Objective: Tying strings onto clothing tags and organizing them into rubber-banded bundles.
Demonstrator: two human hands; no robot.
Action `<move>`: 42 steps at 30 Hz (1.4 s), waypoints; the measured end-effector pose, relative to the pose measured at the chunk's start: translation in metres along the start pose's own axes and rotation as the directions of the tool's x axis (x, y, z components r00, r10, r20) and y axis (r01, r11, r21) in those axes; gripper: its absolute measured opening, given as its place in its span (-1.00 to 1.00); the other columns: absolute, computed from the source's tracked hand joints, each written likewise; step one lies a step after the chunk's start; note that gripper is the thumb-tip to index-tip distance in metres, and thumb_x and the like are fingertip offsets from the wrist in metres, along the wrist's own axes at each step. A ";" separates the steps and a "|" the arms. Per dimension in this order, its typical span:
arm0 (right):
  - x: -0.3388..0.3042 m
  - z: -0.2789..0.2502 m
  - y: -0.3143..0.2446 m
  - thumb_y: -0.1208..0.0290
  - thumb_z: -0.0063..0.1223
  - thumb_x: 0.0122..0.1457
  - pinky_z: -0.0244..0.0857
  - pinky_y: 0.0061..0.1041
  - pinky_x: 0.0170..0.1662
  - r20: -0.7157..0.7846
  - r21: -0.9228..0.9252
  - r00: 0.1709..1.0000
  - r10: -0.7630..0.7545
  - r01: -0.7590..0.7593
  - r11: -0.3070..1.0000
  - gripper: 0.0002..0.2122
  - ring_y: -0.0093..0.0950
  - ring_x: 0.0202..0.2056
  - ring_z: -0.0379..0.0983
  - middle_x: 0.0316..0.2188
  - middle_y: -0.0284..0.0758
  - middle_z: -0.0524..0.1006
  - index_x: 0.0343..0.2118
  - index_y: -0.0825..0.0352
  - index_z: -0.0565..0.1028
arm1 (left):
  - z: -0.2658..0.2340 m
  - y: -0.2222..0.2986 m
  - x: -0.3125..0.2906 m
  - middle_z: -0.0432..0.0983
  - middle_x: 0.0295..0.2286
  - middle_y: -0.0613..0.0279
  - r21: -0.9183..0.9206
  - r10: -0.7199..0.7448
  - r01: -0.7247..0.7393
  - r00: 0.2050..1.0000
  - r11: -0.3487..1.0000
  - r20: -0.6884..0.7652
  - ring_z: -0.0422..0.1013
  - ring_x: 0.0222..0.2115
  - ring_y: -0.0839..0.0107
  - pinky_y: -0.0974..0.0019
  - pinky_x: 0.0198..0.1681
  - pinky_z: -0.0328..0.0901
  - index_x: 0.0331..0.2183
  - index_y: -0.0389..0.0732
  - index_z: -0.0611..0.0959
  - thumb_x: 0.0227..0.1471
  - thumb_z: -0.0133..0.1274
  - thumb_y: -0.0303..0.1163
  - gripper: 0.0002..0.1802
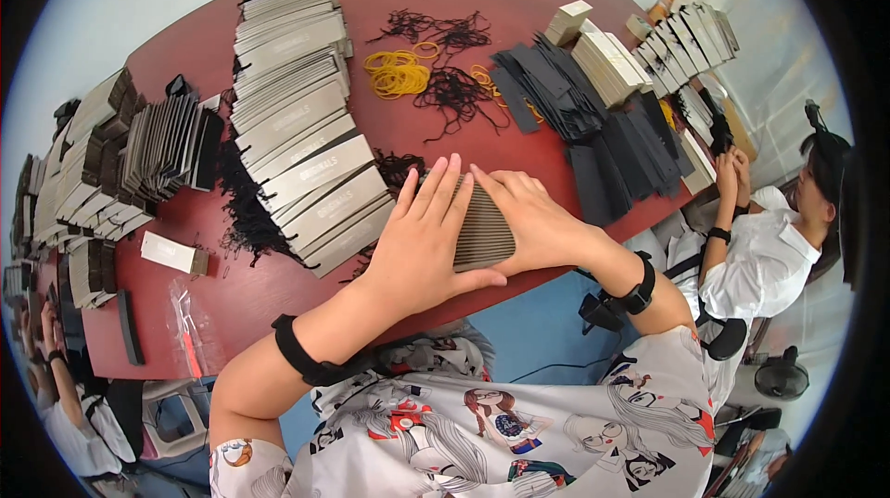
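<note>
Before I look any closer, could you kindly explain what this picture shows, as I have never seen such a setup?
Of course. There is no machine here: a person works with two bare hands, seen from a wide camera worn on the head, which bends straight edges near the rim. The left hand and right hand hold a ridged grey-brown stack between them. On the red table lie a long row of grey cards, yellow bands, black strings and dark cards. At the right edge sits a co-worker in white.
</note>
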State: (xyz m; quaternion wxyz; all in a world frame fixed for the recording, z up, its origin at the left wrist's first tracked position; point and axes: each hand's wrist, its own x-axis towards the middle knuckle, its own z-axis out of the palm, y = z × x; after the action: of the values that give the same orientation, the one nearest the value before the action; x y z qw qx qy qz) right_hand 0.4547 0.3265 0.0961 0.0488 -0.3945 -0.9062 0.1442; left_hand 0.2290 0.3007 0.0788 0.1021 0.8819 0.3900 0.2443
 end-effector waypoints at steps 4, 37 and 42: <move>-0.004 -0.010 -0.001 0.15 0.45 -0.31 0.03 -0.15 0.24 0.021 0.069 0.997 0.070 -0.071 0.995 0.13 0.00 0.16 0.14 0.11 0.07 0.22 0.32 0.44 -0.02 | -0.025 -0.021 -0.020 0.04 0.26 -0.14 0.266 -0.119 0.140 0.989 0.954 -0.091 -0.02 0.30 0.00 -0.10 0.33 -0.14 0.24 -0.07 0.31 -0.01 0.18 -0.27 -0.22; 0.012 -0.104 -0.087 0.23 0.40 -0.34 0.11 -0.18 0.17 -0.059 -0.110 0.974 -0.220 0.213 0.971 0.03 -0.07 0.05 0.24 0.04 -0.02 0.30 0.27 0.46 0.11 | -0.021 -0.003 -0.038 0.09 0.21 -0.18 -0.526 -0.192 -0.092 0.867 0.845 -0.459 0.09 0.24 -0.02 0.01 0.34 -0.17 0.30 -0.13 -0.48 -0.19 0.40 -0.45 0.47; 0.003 -0.100 -0.085 0.25 0.36 -0.29 0.15 -0.23 0.14 -0.070 -0.068 0.971 -0.229 0.224 0.972 -0.03 -0.10 0.01 0.28 0.01 -0.02 0.31 0.25 0.50 0.13 | -0.052 0.002 -0.046 0.49 -0.06 0.08 -0.911 -0.372 0.018 0.916 0.411 -0.149 0.45 -0.06 0.23 0.17 0.10 0.24 0.35 -0.03 -0.31 -0.07 0.20 -0.65 0.24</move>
State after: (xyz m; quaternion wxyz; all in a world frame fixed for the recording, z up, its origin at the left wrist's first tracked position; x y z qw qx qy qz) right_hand 0.4131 0.2957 0.2174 0.0881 -0.2949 -0.9467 0.0954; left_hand 0.1774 0.2655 0.1077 0.5150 0.5851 0.3131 0.5427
